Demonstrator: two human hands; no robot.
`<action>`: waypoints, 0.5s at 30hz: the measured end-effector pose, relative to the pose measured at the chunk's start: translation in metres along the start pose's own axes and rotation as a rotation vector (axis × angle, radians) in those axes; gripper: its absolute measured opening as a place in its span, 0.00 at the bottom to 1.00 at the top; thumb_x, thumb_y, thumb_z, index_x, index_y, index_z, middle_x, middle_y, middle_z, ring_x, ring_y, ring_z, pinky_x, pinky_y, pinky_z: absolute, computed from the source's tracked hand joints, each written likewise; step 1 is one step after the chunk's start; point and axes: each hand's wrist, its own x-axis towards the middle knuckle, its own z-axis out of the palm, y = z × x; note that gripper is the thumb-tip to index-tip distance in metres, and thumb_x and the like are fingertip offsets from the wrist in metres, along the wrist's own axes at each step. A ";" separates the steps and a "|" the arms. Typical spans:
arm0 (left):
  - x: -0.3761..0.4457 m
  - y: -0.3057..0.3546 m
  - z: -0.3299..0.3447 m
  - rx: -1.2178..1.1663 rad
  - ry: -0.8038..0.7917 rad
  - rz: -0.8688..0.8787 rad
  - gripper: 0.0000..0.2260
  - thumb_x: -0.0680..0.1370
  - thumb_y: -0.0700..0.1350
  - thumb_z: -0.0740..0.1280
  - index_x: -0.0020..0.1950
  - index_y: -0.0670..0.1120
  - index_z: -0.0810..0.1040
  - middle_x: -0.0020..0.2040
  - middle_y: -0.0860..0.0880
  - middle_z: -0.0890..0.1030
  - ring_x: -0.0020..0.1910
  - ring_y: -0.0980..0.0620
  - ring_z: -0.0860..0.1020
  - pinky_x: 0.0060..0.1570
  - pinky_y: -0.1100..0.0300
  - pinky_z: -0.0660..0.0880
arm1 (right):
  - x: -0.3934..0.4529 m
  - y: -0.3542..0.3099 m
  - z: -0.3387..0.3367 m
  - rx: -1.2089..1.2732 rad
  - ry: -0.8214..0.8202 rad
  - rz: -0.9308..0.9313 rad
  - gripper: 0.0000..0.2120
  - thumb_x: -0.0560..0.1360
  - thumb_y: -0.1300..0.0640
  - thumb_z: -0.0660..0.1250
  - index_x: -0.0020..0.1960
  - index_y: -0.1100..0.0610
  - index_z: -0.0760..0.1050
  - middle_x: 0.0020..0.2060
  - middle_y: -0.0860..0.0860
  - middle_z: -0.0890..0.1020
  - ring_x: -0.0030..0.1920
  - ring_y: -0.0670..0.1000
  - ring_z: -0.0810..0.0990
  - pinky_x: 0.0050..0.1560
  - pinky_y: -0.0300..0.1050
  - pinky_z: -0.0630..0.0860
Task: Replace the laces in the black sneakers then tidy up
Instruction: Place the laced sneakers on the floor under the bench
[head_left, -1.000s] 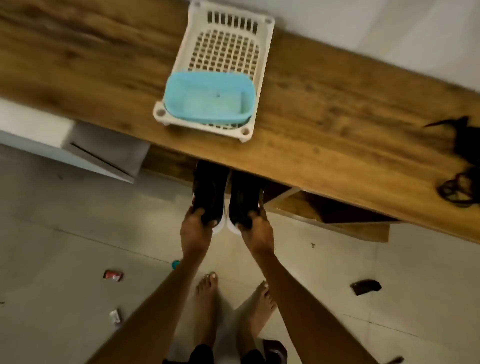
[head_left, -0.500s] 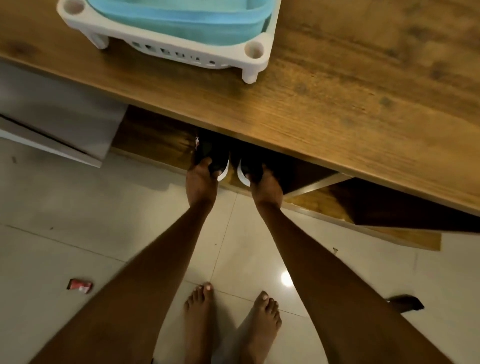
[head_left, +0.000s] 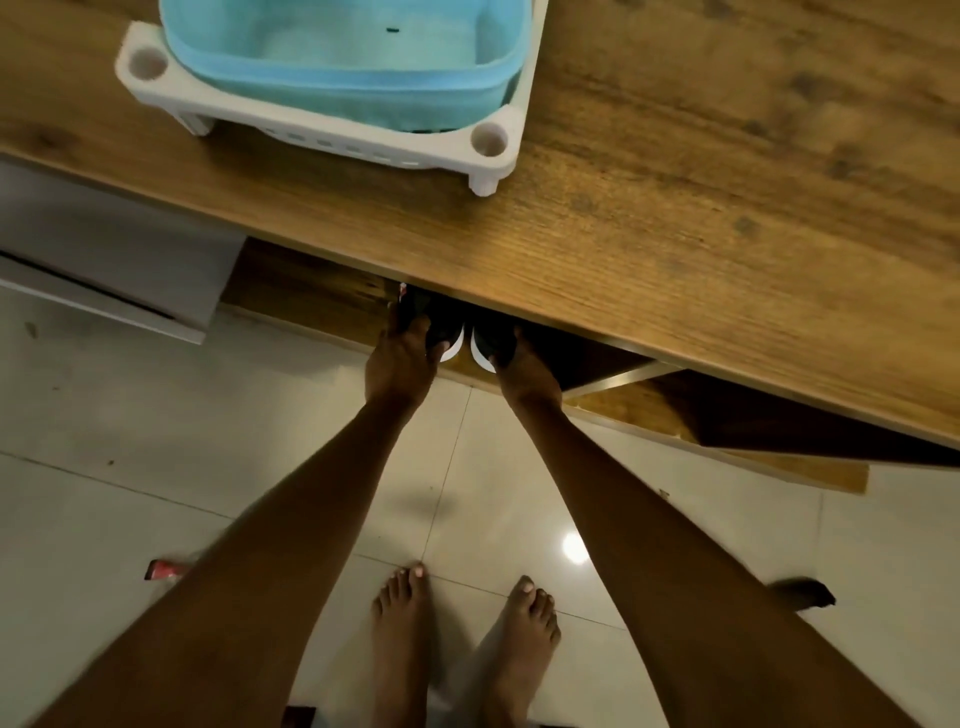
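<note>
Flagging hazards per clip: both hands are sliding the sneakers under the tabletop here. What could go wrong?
Knuckles may scrape the tabletop edge, since the left hand and right hand grip the black sneakers right beneath it. The sneakers' far ends are hidden, so they could snag on the shelf unseen. The red wrapper near the bare feet is a slip risk.

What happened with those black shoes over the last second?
Both sneakers went further in under the wooden tabletop; only the heels of the left sneaker and right sneaker show now. The left hand and right hand followed them in and kept their grip. The white basket with the blue tub stayed on the table.
</note>
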 end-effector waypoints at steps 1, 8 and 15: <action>0.000 0.001 -0.002 0.022 -0.040 -0.011 0.18 0.78 0.49 0.64 0.65 0.42 0.71 0.73 0.39 0.62 0.61 0.36 0.73 0.53 0.45 0.75 | -0.004 -0.003 -0.004 0.026 0.003 0.002 0.24 0.81 0.53 0.58 0.75 0.56 0.58 0.69 0.57 0.70 0.71 0.58 0.66 0.69 0.51 0.66; -0.030 0.014 -0.018 -0.049 -0.003 0.038 0.29 0.77 0.41 0.66 0.75 0.42 0.58 0.75 0.36 0.55 0.71 0.35 0.62 0.60 0.43 0.71 | -0.055 -0.004 -0.024 0.168 0.164 -0.120 0.24 0.77 0.67 0.60 0.71 0.57 0.67 0.66 0.56 0.74 0.66 0.56 0.72 0.63 0.48 0.73; -0.162 0.004 -0.025 -0.246 0.008 -0.277 0.17 0.79 0.42 0.61 0.68 0.43 0.68 0.70 0.43 0.65 0.66 0.46 0.69 0.58 0.53 0.74 | -0.159 -0.010 -0.005 0.060 -0.012 -0.301 0.14 0.77 0.64 0.62 0.61 0.55 0.74 0.63 0.50 0.71 0.63 0.49 0.73 0.53 0.29 0.67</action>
